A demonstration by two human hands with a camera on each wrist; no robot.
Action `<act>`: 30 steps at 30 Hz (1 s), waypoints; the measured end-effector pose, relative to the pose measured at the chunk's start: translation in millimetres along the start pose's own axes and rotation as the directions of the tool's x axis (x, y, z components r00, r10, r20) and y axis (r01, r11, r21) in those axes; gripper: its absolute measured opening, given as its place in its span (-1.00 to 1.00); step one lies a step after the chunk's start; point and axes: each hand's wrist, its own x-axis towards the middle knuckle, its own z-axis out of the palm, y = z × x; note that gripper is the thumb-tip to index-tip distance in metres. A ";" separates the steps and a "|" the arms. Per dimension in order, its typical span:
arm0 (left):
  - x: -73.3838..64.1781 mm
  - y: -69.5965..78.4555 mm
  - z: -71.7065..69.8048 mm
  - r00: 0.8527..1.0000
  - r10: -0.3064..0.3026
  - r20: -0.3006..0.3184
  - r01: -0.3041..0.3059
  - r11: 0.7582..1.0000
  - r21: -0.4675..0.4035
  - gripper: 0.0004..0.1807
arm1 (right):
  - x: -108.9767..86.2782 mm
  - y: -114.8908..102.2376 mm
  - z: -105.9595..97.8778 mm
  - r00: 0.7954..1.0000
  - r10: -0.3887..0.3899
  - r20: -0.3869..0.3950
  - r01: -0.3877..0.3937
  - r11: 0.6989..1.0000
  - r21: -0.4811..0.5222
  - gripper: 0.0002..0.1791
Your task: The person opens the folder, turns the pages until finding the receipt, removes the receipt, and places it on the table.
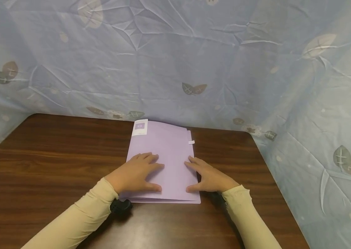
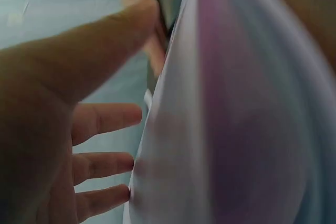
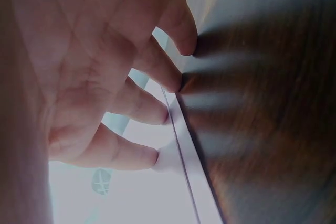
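A light purple file folder (image 1: 172, 152) lies closed on the table, with a white label (image 1: 139, 127) at its upper left corner and a small white tab (image 1: 191, 142) on its right edge. My left hand (image 1: 138, 174) rests on the left part of its cover, fingers spread. On the right edge lies my right hand (image 1: 209, 175), its fingers apart and nearly straight. In the right wrist view, some fingertips (image 3: 147, 157) touch the folder and others the wood beside it. The left wrist view shows the folder's near edge (image 2: 178, 129) slightly gaping.
The brown wooden table (image 1: 54, 166) extends on both sides of the folder. A pale blue curtain (image 1: 163, 69) with leaf prints hangs behind the table and along its sides. A black wrist device (image 1: 121, 206) sits under the left sleeve.
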 end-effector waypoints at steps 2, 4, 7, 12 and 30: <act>3.2 11.6 3.1 1.000 0.024 0.007 -0.024 1.000 0.016 -0.16 | -0.6 0.2 -0.4 1.000 -0.001 -0.001 0.001 1.000 0.000 0.11; 7.2 21.4 6.7 0.999 0.047 0.004 -0.047 0.998 0.038 -0.17 | -1.2 1.0 -0.6 1.000 -0.005 -0.005 0.005 1.000 -0.001 0.10; 13.1 32.4 13.2 0.997 0.078 -0.014 -0.077 0.994 0.074 -0.18 | -1.3 1.9 -0.7 1.000 -0.007 -0.004 0.007 1.000 -0.014 0.10; 20.3 43.3 24.0 0.995 0.089 -0.037 -0.084 0.990 0.114 -0.12 | -0.9 1.5 -1.9 1.000 -0.016 0.005 0.016 1.000 -0.023 0.09; 24.6 48.1 32.7 0.993 0.109 -0.055 -0.090 0.959 0.267 -0.15 | -4.3 9.8 -8.8 0.998 -0.021 0.061 0.023 0.999 -0.042 0.13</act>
